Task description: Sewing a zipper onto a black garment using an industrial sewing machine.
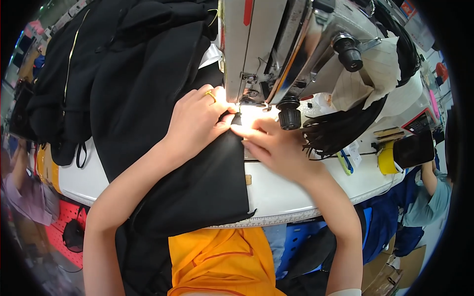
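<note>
A large black garment piece (207,182) lies across the white sewing table and runs under the head of a sewing machine (256,54). My left hand (197,118), with a gold ring on one finger, pinches the cloth at its edge just left of the lit needle area. From the other side my right hand (286,153) reaches in, partly blurred. Its index fingertip touches the cloth edge close to my left fingertips, while the thumb is apart from it. Glare and the machine head hide the needle and stitching spot.
More black garments with a zipper (71,59) are heaped at the left. Black strips (340,128) hang right of the machine. Yellow-handled thread snips (345,162) and a yellow tape roll (389,158) lie at the right. A measuring tape (281,217) follows the front edge. Other people sit on both sides.
</note>
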A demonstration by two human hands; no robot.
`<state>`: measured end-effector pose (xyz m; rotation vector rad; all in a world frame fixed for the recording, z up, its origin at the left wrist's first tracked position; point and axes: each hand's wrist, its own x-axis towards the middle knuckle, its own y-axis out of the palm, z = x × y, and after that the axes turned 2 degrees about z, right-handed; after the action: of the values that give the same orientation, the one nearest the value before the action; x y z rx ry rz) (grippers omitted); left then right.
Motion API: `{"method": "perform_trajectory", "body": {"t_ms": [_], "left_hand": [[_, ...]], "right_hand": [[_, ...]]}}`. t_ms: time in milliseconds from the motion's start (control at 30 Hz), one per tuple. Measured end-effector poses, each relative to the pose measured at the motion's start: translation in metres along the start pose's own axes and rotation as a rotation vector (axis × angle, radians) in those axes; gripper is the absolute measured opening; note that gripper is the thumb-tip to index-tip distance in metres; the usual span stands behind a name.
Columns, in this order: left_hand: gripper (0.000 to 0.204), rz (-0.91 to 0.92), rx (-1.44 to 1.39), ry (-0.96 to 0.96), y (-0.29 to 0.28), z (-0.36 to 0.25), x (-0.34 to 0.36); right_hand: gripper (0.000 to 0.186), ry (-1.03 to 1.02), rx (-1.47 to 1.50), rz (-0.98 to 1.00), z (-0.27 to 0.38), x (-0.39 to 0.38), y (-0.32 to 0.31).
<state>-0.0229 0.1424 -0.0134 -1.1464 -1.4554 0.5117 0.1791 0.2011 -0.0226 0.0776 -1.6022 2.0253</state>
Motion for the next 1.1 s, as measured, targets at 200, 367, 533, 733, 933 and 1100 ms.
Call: {"method": "perform_trajectory", "body": {"t_ms": [200, 367, 533, 733, 933, 1100], "left_hand": [[0.011, -0.089, 0.246, 0.316, 0.004, 0.007, -0.007], [0.018, -0.026, 0.261, 0.400, 0.001, 0.008, -0.016], [0.022, -0.014, 0.273, 0.422, -0.002, 0.006, -0.018], [0.019, -0.031, 0.228, 0.378, -0.001, 0.010, -0.019], [0.018, 0.085, -0.127, -0.002, -0.005, 0.003, -0.003], [0.015, 0.056, -0.131, 0.047, -0.002, 0.013, 0.001]], "right_hand": [[0.024, 0.249, -0.002, 0.006, -0.011, 0.001, 0.006], [0.023, 0.135, -0.218, -0.006, -0.004, 0.001, 0.003], [0.018, 0.199, -0.076, 0.008, -0.008, -0.002, 0.000], [0.020, -0.073, -0.297, -0.034, 0.000, 0.002, -0.002], [0.024, -0.022, -0.262, 0.032, -0.001, 0.001, -0.003], [0.025, 0.070, -0.022, -0.027, -0.001, 0.001, -0.008]]}}
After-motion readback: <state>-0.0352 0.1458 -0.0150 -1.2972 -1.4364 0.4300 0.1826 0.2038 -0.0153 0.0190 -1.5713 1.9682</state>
